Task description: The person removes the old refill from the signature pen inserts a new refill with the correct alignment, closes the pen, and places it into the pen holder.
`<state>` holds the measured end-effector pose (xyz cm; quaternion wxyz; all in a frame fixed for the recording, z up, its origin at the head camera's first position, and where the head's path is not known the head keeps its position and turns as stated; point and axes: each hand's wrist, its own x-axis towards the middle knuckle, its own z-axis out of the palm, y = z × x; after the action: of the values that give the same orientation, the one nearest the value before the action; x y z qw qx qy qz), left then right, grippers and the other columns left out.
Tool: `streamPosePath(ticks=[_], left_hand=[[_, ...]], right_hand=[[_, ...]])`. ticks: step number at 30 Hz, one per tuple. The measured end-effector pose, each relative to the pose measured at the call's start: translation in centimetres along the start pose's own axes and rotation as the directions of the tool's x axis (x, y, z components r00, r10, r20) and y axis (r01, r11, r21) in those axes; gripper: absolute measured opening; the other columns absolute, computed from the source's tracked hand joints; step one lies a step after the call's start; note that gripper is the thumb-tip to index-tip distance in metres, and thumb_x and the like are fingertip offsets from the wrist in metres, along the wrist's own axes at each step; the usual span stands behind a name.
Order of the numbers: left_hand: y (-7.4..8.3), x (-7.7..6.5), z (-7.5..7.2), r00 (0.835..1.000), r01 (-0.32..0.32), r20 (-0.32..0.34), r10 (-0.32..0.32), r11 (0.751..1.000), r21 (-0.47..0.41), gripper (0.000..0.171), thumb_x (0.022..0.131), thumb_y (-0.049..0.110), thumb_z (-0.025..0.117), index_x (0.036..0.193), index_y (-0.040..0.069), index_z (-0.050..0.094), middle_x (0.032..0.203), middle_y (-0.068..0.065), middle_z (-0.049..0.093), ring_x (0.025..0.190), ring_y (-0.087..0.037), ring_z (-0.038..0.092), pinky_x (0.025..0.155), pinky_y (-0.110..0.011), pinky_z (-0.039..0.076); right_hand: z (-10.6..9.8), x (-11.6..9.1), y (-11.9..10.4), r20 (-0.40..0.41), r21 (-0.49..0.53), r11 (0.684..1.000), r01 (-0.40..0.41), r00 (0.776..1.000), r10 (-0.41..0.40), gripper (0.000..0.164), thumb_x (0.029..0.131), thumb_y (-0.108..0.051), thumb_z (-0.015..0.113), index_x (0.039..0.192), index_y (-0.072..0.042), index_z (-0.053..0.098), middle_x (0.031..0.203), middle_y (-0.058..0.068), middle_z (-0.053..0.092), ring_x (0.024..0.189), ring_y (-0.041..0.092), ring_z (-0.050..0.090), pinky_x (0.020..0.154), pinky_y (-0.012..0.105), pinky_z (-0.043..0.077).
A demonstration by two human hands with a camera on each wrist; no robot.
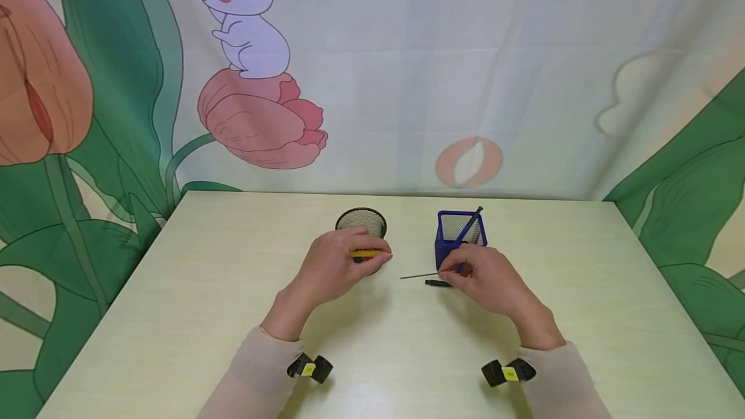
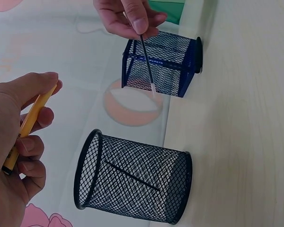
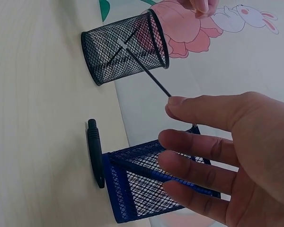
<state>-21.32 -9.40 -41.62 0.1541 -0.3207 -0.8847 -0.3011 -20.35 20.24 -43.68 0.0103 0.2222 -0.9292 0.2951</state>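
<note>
My left hand (image 1: 334, 260) holds a slim yellow pen-like stick (image 2: 33, 116) with a black end, just in front of the round black mesh pen holder (image 2: 173, 163). A thin dark stick (image 2: 132, 176) shows through that holder's mesh. Between thumb and index finger, my right hand (image 1: 491, 280) pinches a thin dark pen refill (image 3: 149, 72) with a pale tip, which points left toward the round holder. The other right fingers are spread in front of the blue square mesh pen holder (image 1: 443, 252). A dark pen (image 1: 470, 224) leans inside the blue holder.
On the table (image 1: 174, 315), close in front of the blue holder, lies a black pen (image 3: 95, 153). A printed curtain (image 1: 384, 70) hangs along the table's back edge. Both wrists wear small black cameras.
</note>
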Motion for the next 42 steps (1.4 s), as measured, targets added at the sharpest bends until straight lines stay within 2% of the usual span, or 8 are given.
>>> streamPosePath(ticks=[9, 28, 42], left_hand=[[0.0, 0.1, 0.1, 1.0, 0.009, 0.0, -0.009, 1.0, 0.002, 0.006, 0.094, 0.032, 0.078, 0.099, 0.029, 0.081, 0.085, 0.015, 0.066, 0.068, -0.003, 0.052, 0.063, -0.023, 0.043], [0.1, 0.3, 0.1, 1.0, 0.017, 0.007, -0.017, 1.0, 0.009, 0.007, 0.094, 0.032, 0.078, 0.099, 0.028, 0.081, 0.082, 0.014, 0.063, 0.065, -0.003, 0.049, 0.061, -0.023, 0.041], [0.1, 0.4, 0.2, 1.0, 0.013, 0.002, -0.013, 1.0, 0.006, 0.007, 0.094, 0.032, 0.078, 0.099, 0.028, 0.081, 0.082, 0.014, 0.063, 0.066, -0.002, 0.05, 0.062, -0.022, 0.042]], right_hand=[[0.3, 0.3, -0.1, 0.014, -0.047, 0.999, -0.008, 1.0, 0.008, 0.008, 0.093, -0.026, 0.079, 0.095, -0.019, 0.078, 0.086, -0.012, 0.066, 0.078, 0.006, 0.058, 0.071, 0.027, 0.048], [1.3, 0.7, -0.2, 0.121, -0.127, 0.991, -0.035, 0.991, 0.05, 0.005, 0.095, -0.024, 0.077, 0.092, -0.02, 0.077, 0.078, -0.008, 0.058, 0.07, 0.009, 0.05, 0.062, 0.027, 0.042], [2.2, 0.9, 0.0, 0.146, -0.19, 0.98, -0.065, 0.985, 0.094, 0.005, 0.091, -0.026, 0.08, 0.094, -0.022, 0.079, 0.081, -0.007, 0.055, 0.072, 0.011, 0.049, 0.065, 0.03, 0.041]])
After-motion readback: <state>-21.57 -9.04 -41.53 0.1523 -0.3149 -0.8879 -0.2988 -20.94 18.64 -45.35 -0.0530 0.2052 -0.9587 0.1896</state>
